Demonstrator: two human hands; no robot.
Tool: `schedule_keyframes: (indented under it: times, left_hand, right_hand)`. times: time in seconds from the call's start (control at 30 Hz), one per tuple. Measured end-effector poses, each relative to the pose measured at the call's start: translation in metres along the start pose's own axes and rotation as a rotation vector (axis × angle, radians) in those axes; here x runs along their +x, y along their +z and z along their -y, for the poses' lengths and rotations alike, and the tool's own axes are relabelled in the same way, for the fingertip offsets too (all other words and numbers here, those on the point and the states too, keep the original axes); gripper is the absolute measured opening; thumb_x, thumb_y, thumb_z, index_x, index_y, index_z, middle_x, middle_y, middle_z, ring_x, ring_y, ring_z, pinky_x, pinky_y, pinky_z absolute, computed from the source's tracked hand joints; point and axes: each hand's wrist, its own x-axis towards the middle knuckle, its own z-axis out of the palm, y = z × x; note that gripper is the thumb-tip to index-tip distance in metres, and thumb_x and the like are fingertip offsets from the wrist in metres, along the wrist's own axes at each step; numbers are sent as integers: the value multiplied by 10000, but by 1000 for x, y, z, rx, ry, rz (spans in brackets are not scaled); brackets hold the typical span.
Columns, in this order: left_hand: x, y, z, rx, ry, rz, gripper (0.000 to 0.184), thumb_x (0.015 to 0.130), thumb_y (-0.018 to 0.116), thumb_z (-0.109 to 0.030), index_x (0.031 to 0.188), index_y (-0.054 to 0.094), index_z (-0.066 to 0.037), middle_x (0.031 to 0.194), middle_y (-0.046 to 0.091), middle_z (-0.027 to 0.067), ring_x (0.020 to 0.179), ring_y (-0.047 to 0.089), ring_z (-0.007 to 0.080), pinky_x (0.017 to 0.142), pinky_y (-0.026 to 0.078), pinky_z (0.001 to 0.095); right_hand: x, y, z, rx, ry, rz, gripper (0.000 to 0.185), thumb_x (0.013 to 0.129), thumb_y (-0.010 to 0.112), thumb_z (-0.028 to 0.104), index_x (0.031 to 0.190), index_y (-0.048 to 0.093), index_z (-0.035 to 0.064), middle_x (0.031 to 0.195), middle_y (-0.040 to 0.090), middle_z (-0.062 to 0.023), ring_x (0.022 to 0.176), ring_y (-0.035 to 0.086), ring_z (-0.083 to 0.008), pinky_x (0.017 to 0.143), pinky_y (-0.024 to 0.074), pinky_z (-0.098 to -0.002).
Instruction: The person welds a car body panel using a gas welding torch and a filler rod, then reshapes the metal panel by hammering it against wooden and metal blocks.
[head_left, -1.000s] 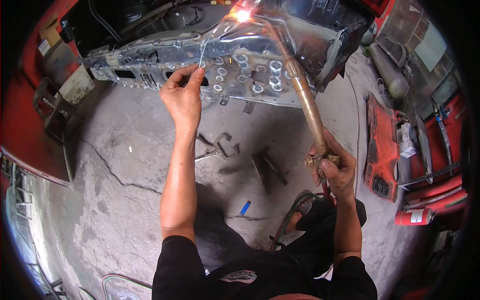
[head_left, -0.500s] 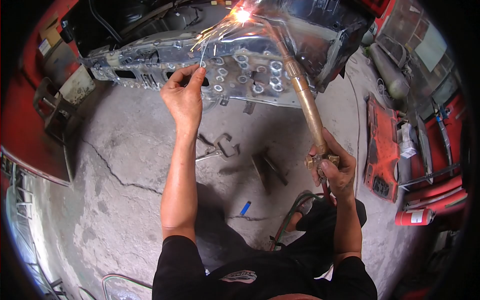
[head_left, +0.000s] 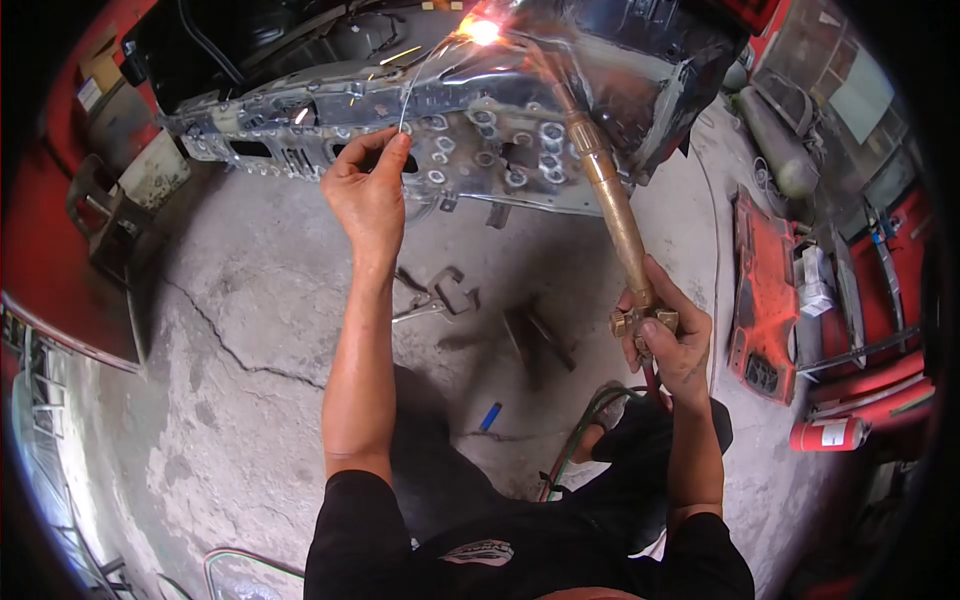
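Observation:
My left hand [head_left: 370,185] pinches a thin filler rod [head_left: 405,95] between thumb and fingers. The rod runs up and curves right toward a bright glow on the metal panel [head_left: 480,165]. In my right hand [head_left: 672,335] is a brass gas welding torch [head_left: 615,205], gripped by its valve end. The torch's tip points up and left at the same glow, which hides the exact spot where rod and flame meet. Ring-shaped weld marks and holes cover the panel's lower face.
On the concrete floor lie a locking clamp [head_left: 440,298], a blue lighter-like object [head_left: 490,416] and dark metal pieces [head_left: 535,338]. Hoses [head_left: 590,420] run by my leg. To the right are a red panel [head_left: 765,300], a gas cylinder [head_left: 780,145] and a fire extinguisher [head_left: 830,434].
The spray of sparks has thinned to a few streaks, and the glow is redder and slightly left. More of the rod shows. Both hands stay nearly in place.

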Motion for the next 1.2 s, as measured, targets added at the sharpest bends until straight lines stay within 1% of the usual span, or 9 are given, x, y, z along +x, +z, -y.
schedule_keyframes:
  times: [0.33, 0.43, 0.63, 1.2]
  left_hand:
    - [0, 0, 0, 14, 4, -2, 201, 860, 794, -86, 991, 730, 52, 762, 662, 21, 586, 508, 52, 522, 373, 198]
    - [1, -3, 3, 46, -25, 15, 194, 861, 792, -83, 987, 731, 51, 768, 666, 24, 586, 511, 52, 522, 374, 196]
    - [1, 0, 2, 22, 7, -6, 181, 861, 787, -66, 986, 731, 51, 775, 670, 27, 584, 512, 54, 517, 378, 195]
    - [-1, 1, -4, 48, -7, -14, 175, 862, 786, -70, 978, 735, 51, 723, 648, 20, 582, 507, 56, 520, 373, 199]
  right_hand:
    - [1, -1, -2, -20, -1, -2, 591, 923, 640, 81, 1466, 445, -45, 1038, 640, -156, 611, 608, -143, 499, 484, -256]
    - [1, -1, -2, -25, -3, -1, 594, 925, 641, 85, 1469, 440, -46, 1034, 641, -158, 606, 608, -145, 494, 482, -256]
    - [1, -1, -2, -31, -3, 4, 591, 930, 635, 87, 1470, 437, -48, 1030, 643, -158, 598, 608, -145, 489, 477, -255]
    - [1, 1, 0, 4, 1, -2, 570, 934, 637, 89, 1446, 450, -77, 1038, 631, -133, 617, 610, -136, 496, 477, -246]
